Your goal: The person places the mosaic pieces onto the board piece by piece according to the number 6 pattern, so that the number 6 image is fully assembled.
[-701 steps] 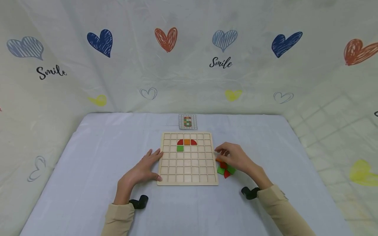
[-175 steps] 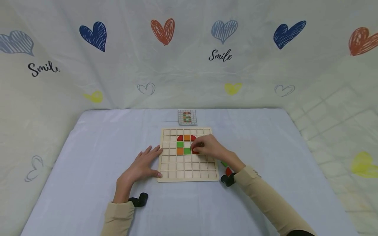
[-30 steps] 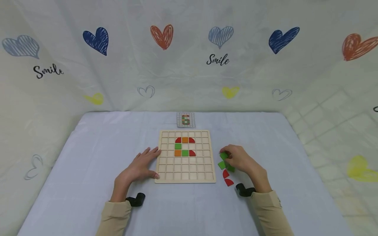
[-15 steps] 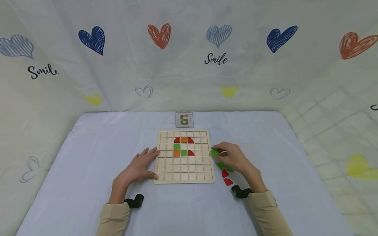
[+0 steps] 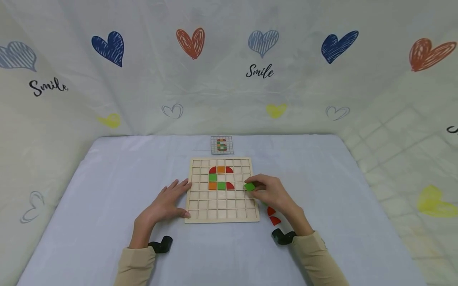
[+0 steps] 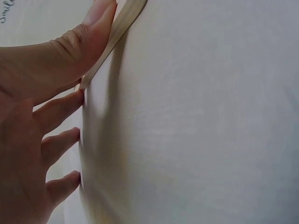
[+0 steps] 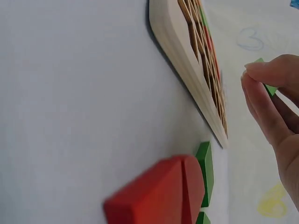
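My right hand (image 5: 272,193) pinches a green square tile (image 5: 249,186) between thumb and fingers, over the right edge of the wooden grid board (image 5: 204,214). In the right wrist view the same tile (image 7: 271,88) shows at the fingertips, raised above the board's rim. My left hand (image 5: 166,203) rests with spread fingers against the board's left edge, thumb at the lower corner. Set in the board are red quarter-round tiles (image 5: 229,186), orange square tiles (image 5: 212,186) and green square tiles (image 5: 221,186), forming a C-like shape.
Red quarter-round tiles (image 5: 274,221) lie on the white cloth right of the board, with green tiles (image 7: 206,172) beside them, mostly hidden under my right hand in the head view. A small pattern card (image 5: 222,145) lies behind the board. A printed curtain (image 5: 222,87) stands at the back.
My right hand has picked a green tile from the loose pile and carried it left over the board's edge. Earlier, orange, green and red tiles were added to the board. The left hand stays at the edge.
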Demonstrator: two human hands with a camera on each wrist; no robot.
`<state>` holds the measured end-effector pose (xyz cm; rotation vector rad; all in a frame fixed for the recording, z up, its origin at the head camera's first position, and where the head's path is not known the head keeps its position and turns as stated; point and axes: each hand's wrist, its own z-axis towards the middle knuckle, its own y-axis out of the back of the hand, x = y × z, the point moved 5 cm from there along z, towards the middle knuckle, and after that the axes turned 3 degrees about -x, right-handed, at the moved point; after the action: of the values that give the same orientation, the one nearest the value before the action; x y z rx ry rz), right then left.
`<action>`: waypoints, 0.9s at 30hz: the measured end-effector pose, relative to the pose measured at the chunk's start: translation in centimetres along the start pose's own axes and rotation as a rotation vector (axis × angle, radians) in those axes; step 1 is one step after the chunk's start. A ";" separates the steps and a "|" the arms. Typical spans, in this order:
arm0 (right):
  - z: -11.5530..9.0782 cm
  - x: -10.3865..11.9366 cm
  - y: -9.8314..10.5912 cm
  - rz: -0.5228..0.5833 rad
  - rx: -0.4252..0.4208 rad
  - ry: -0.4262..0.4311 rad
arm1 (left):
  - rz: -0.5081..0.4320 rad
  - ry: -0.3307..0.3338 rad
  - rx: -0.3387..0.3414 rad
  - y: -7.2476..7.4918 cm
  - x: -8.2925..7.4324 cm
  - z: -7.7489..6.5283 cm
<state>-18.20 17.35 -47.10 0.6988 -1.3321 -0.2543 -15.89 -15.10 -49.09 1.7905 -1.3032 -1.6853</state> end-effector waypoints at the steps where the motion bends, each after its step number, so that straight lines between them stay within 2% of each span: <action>1: 0.0 0.1 -0.1 0.003 -0.004 -0.005 | 0.002 -0.004 -0.002 0.0 0.0 0.0; 11: 0.1 1.0 -1.6 -0.025 -0.062 -0.059 | 0.003 -0.014 -0.007 0.3 0.0 -0.2; 20: 0.1 1.9 -2.4 -0.027 -0.013 -0.041 | 0.003 -0.008 -0.015 -0.1 0.3 0.0; 27: 0.8 2.5 -3.3 -0.125 0.080 -0.007 | 0.004 0.003 -0.019 -0.2 0.5 0.0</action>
<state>-17.64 13.12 -47.00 0.8508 -1.3124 -0.3052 -15.91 -15.37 -49.51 1.7788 -1.2844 -1.6864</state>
